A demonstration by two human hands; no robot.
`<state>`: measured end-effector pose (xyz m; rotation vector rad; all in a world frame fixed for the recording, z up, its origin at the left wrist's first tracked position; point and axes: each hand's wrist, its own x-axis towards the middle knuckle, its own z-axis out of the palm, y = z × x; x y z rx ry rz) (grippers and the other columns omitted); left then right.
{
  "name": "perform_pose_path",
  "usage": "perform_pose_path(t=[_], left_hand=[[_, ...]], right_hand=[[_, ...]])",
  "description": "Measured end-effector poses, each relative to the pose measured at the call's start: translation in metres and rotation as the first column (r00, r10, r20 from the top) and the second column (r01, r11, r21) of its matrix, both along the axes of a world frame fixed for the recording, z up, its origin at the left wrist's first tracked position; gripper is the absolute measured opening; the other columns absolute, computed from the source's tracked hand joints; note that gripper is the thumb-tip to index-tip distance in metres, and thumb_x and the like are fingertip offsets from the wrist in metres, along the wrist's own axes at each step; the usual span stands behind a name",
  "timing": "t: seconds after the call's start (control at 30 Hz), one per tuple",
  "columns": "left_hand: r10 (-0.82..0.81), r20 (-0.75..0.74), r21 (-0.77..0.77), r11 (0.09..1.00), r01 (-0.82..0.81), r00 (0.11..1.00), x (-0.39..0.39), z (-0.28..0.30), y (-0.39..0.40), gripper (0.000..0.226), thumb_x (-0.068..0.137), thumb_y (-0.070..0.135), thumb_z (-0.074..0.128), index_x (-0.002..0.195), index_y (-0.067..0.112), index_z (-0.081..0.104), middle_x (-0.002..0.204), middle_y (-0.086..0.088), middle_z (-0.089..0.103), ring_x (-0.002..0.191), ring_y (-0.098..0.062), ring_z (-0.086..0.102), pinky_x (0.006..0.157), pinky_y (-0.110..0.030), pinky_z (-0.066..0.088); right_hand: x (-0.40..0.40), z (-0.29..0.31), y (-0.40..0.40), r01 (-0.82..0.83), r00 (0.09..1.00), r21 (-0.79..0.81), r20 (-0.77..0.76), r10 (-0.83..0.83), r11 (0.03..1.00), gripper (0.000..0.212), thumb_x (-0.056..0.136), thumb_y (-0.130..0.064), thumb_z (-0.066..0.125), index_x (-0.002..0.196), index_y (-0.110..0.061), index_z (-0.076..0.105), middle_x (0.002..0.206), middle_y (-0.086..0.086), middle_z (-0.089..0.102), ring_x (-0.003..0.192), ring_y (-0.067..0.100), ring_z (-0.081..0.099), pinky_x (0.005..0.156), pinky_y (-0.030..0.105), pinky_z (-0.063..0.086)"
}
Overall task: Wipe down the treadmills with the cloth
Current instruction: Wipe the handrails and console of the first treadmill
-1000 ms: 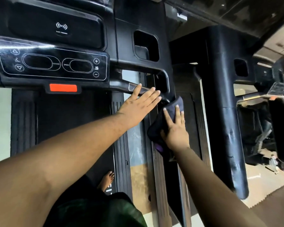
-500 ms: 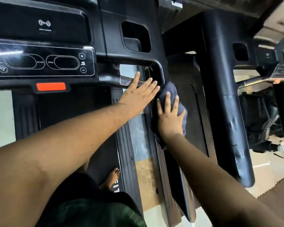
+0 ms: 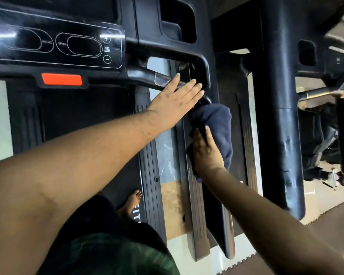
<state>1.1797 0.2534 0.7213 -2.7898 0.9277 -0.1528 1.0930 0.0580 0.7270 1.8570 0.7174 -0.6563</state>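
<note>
I stand on a black treadmill [image 3: 72, 120] with a glossy control panel [image 3: 54, 46] and an orange-red stop tab [image 3: 61, 79]. My left hand [image 3: 175, 98] lies flat, fingers spread, against the right handlebar [image 3: 159, 78]. My right hand [image 3: 206, 151] presses a dark blue cloth [image 3: 216, 126] against the treadmill's right side arm [image 3: 220, 215], just below the handlebar's bend. Part of the cloth is hidden under my palm.
A second black treadmill's upright [image 3: 276, 96] stands close on the right, with its deck rail [image 3: 248, 135] beside the cloth. My bare foot [image 3: 132, 199] rests on the belt. Pale and brown floor mats [image 3: 246, 255] show below.
My right hand and the cloth slid up along the side arm, then back down a little. The view shifted left to right; my left hand stayed on the handlebar.
</note>
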Motion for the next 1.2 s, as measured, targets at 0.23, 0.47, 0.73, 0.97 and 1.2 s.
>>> perform_pose_path(t=[0.23, 0.47, 0.73, 0.97, 1.2], left_hand=[[0.06, -0.04, 0.009, 0.998, -0.059, 0.997, -0.006, 0.016, -0.008, 0.076, 0.091, 0.016, 0.028, 0.161, 0.006, -0.002, 0.17, -0.018, -0.004, 0.157, -0.034, -0.002, 0.119, -0.072, 0.003], [-0.018, -0.114, 0.052, 0.998, 0.024, 0.993, -0.027, 0.015, -0.022, 0.081, 0.096, 0.02, 0.043, 0.161, 0.009, -0.004, 0.17, -0.016, -0.008, 0.157, -0.031, -0.006, 0.114, -0.078, 0.002], [0.079, -0.184, -0.038, 0.995, -0.087, 0.98, -0.064, 0.019, -0.057, 0.084, 0.095, 0.014, 0.05, 0.162, 0.012, 0.001, 0.171, -0.01, -0.004, 0.158, -0.024, 0.0, 0.117, -0.074, 0.002], [0.127, -0.275, -0.086, 0.984, -0.156, 0.953, -0.118, -0.005, -0.084, 0.098, 0.091, 0.011, 0.063, 0.161, 0.015, -0.006, 0.171, -0.009, -0.009, 0.158, -0.023, -0.002, 0.116, -0.075, -0.001], [0.147, -0.331, -0.063, 0.982, -0.178, 0.932, -0.17, 0.013, -0.109, 0.091, 0.099, 0.019, 0.056, 0.161, 0.022, -0.009, 0.17, -0.008, -0.013, 0.158, -0.023, -0.004, 0.117, -0.072, -0.006]], right_hand=[[-0.019, 0.028, -0.036, 0.297, 0.91, 0.608, 0.052, -0.41, 0.736, 0.077, 0.089, -0.039, 0.055, 0.16, -0.024, 0.03, 0.173, -0.002, 0.001, 0.158, 0.032, -0.004, 0.109, 0.081, 0.018], [-0.075, 0.018, -0.058, 0.386, 0.8, 0.76, 0.006, -0.6, 0.523, 0.086, 0.089, -0.028, 0.066, 0.162, -0.036, 0.02, 0.171, 0.0, -0.016, 0.158, 0.032, -0.002, 0.115, 0.059, 0.037], [-0.05, 0.007, -0.018, 0.015, 0.989, 0.089, 0.145, -0.028, 0.996, 0.069, 0.102, -0.051, 0.038, 0.161, -0.018, 0.024, 0.171, 0.018, 0.003, 0.154, 0.046, -0.015, 0.104, 0.085, -0.011], [-0.179, 0.019, -0.096, 0.178, 0.983, 0.402, -0.024, -0.184, 0.898, 0.066, 0.088, -0.043, 0.063, 0.151, -0.027, 0.049, 0.17, 0.01, 0.019, 0.157, 0.031, -0.004, 0.105, 0.086, -0.004], [-0.162, 0.019, -0.104, 0.407, 0.778, 0.866, -0.161, -0.607, 0.292, 0.099, 0.085, -0.028, 0.068, 0.163, -0.037, 0.007, 0.172, -0.003, -0.008, 0.159, 0.026, -0.003, 0.122, 0.059, 0.024]])
